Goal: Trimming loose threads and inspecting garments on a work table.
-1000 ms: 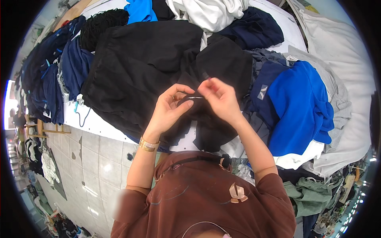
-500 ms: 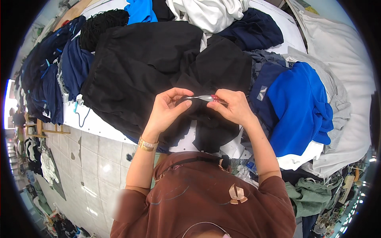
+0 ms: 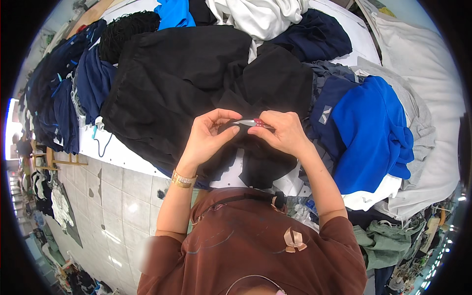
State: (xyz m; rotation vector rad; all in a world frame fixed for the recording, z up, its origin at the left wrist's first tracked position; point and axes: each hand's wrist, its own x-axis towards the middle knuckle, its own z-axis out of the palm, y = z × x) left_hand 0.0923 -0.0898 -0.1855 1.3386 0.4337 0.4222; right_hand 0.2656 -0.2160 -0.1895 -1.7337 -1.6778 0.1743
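Note:
My right hand (image 3: 282, 130) is closed around a small pair of thread snips (image 3: 248, 122) with bright metal blades and a red grip. The blades point left, their tips right at the fingertips of my left hand (image 3: 211, 135). That hand is curled, thumb and forefinger brought close together around the tips; whatever they pinch is too small and dark to make out. Both hands are above a large black garment (image 3: 182, 73) spread over the table, with a gathered waistband at its left edge. A black fold of cloth (image 3: 268, 164) hangs below the hands toward my body.
A bright blue garment (image 3: 371, 132) is heaped on the right, beside dark navy cloth (image 3: 325, 110). White cloth (image 3: 260, 17) and a navy pile (image 3: 317, 37) sit at the back. Dark blue garments (image 3: 59, 108) line the left. The white tabletop (image 3: 130, 157) borders a tiled floor (image 3: 123, 196).
My right hand has shifted slightly left with the snips, bringing the red grip closer to my left fingers. My left hand has hardly moved.

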